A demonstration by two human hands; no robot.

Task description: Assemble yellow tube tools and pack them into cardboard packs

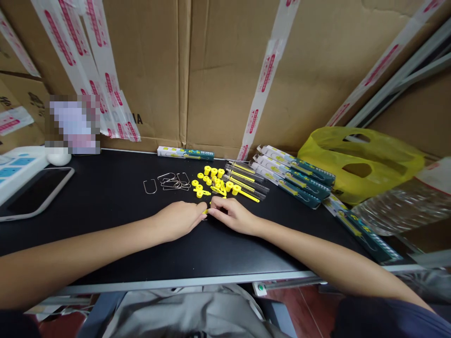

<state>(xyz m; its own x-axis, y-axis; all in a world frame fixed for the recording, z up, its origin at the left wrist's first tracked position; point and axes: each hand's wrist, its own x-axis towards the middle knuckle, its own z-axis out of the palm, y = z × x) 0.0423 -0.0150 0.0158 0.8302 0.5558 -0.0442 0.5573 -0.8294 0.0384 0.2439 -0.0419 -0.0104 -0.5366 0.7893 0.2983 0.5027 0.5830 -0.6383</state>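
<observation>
My left hand (179, 218) and my right hand (232, 215) rest on the black table (105, 220) with their fingertips meeting. Both pinch a small yellow plastic part (206, 211) between them. Just beyond the fingers lies a heap of yellow plastic pieces (213, 180) and yellow-handled tools in clear sleeves (244, 176). Bent metal wire loops (169, 182) lie to the left of the heap.
Several green-and-white packaged tools (296, 176) lie at the right, one more (185, 153) by the cardboard boxes (218, 70) behind. A yellow plastic bag (359, 162) and a clear bag (401, 206) sit far right. A phone (35, 192) and power strip (17, 169) are left.
</observation>
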